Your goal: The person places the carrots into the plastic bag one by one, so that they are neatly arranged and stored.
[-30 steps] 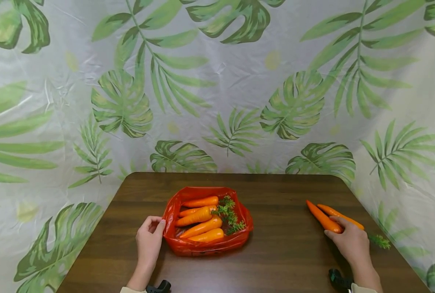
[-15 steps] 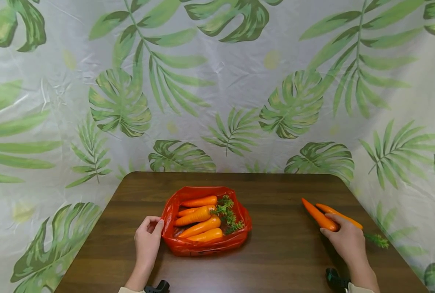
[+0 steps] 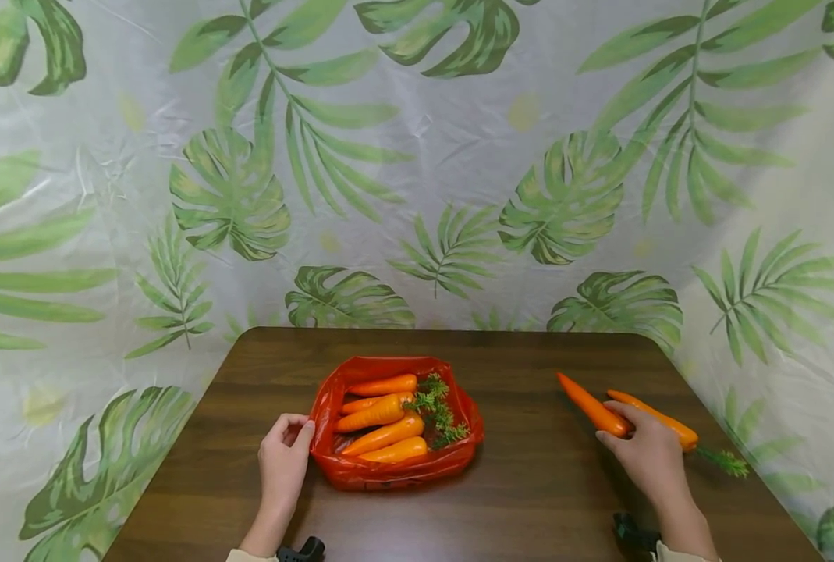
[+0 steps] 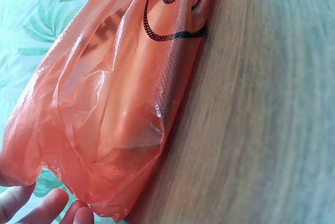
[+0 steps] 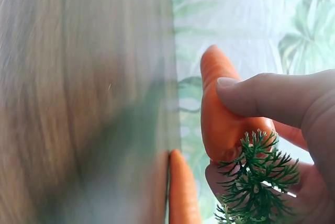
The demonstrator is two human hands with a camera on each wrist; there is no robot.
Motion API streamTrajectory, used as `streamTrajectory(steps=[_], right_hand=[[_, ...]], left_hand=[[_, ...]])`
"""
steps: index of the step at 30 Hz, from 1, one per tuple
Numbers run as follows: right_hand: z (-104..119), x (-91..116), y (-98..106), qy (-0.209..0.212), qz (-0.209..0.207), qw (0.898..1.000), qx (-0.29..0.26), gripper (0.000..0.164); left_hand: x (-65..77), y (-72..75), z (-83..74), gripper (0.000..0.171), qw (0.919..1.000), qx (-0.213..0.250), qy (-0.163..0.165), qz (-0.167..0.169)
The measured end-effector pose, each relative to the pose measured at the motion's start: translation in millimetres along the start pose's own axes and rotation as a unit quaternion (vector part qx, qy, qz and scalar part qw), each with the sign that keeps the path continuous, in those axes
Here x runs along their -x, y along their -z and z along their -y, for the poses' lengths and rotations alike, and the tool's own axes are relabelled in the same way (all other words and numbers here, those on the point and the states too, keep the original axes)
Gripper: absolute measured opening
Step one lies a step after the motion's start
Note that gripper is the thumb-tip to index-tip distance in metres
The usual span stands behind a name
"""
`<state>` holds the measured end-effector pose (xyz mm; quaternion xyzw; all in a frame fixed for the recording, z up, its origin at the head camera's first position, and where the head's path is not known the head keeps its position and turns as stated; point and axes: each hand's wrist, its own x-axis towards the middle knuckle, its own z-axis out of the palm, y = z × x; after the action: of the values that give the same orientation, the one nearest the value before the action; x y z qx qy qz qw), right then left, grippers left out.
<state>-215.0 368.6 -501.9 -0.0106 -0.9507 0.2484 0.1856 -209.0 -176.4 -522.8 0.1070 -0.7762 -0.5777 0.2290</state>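
Note:
My left hand point(image 3: 285, 453) pinches the left rim of a red plastic bag point(image 3: 395, 478), which stands open on the table. Inside the bag lie several carrots point(image 3: 381, 430) with green tops point(image 3: 439, 407) toward the right. In the left wrist view the bag's side point(image 4: 125, 93) bears black print. On the right, my right hand point(image 3: 651, 453) grips a carrot point(image 3: 588, 400) between thumb and fingers, its tip pointing to the far left. The right wrist view shows that carrot point(image 5: 220, 114) raised off the table, its green top point(image 5: 256, 177) hanging below the thumb.
Another carrot point(image 3: 658, 414) with a green top point(image 3: 725, 460) lies on the table beyond the right hand, near the right edge. The dark wooden table point(image 3: 522, 460) reaches back to a leaf-patterned curtain point(image 3: 459, 172). Both wrists wear black straps.
My right hand has moved left with its carrot, away from the carrot lying at the right edge. The left hand keeps its place at the bag's rim.

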Motion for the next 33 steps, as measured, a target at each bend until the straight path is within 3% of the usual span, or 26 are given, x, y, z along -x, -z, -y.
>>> streamTrajectory(steps=[22, 33], right_hand=[[69.1, -21.9, 4.2, 0.108, -0.010, 0.994, -0.027, 0.052], [104.8, -32.3, -2.7, 0.139, 0.003, 0.989, -0.050, 0.051]], left_hand=[[0.2, -0.8, 0.5, 0.010, 1.0000, 0.003, 0.000, 0.003], [-0.9, -0.2, 1.9, 0.008, 1.0000, 0.007, -0.003, -0.006]])
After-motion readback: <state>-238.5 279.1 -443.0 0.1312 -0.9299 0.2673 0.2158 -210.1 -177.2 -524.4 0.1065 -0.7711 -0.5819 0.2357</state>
